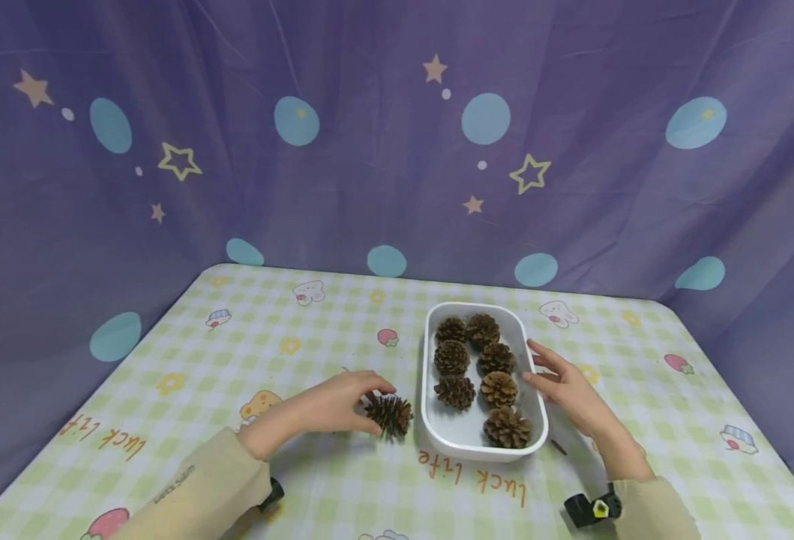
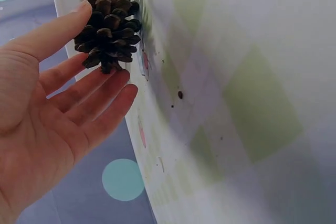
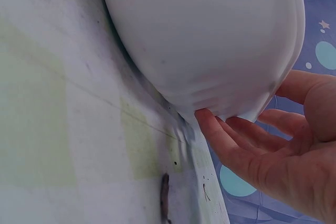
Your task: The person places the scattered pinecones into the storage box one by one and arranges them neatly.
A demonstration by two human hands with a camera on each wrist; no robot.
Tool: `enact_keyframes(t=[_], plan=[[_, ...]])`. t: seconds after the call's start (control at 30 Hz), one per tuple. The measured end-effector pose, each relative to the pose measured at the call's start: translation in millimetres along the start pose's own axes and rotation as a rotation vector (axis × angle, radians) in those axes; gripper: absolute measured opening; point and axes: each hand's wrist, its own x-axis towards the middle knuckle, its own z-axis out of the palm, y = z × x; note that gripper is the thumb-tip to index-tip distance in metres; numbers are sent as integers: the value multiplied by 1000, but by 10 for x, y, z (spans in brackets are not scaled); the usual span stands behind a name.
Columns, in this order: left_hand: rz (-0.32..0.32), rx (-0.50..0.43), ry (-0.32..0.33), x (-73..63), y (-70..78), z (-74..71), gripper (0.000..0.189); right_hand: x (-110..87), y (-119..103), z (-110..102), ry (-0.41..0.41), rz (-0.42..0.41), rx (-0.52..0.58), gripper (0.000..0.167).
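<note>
In the head view, my left hand (image 1: 343,403) holds a dark brown pine cone (image 1: 390,416) just left of the white tray (image 1: 464,448). The left wrist view shows the thumb on one side of the pine cone (image 2: 109,27) and fingers behind and below it. Several pine cones lie inside the tray in two columns, one of them a lighter cone (image 1: 499,389). My right hand (image 1: 572,394) grips the tray's right side. Its thumb lies over the rim, and in the right wrist view its fingers (image 3: 220,137) rest against the outer wall.
A green-and-white checked cloth (image 1: 329,480) covers the table. Right of the tray lies a small dark scrap (image 1: 558,448), and dark crumbs dot the cloth in the left wrist view. A purple curtain (image 1: 370,195) with stars hangs behind and beside the table.
</note>
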Motion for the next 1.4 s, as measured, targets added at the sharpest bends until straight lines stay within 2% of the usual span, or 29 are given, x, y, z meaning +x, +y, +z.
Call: enact_keyframes(t=[0.23,0.6,0.93,1.4], plan=[[3,7,14,23,-22,40,52,11,20,-12,7,-10,4,67],[-9,-35,44,22,-58,99,48,15,60,7,5,-3,13,67],[-27,-30,93,2,-3,72,45,9,58,10,6,5,-1,67],[42,34,182,14,70,-3,44,18,56,12,5,-10,-11,66]])
